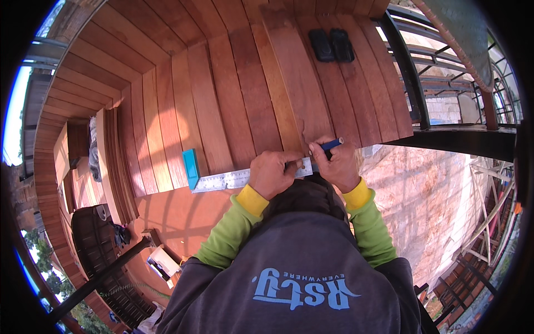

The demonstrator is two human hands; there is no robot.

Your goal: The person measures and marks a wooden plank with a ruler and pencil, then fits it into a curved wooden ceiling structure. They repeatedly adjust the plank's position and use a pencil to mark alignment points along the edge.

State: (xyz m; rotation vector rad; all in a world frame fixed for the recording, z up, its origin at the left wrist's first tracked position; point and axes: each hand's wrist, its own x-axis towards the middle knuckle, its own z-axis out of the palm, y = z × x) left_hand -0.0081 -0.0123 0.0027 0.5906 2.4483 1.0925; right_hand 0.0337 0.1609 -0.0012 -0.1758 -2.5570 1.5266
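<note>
Try square [233,178], blue-handled, pressed flat on wooden boards [250,100] under left hand [275,172]; right hand [336,164], grip clenched, grasps blue marker [332,145].

One square [222,179], one pen [330,145], two black cases [331,45]

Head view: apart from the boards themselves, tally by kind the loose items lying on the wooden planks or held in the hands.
Try square with metal blade and teal stock, under the left hand: 1
Blue marker, in the right hand: 1
Black flat objects, side by side: 2
Total: 4
</note>
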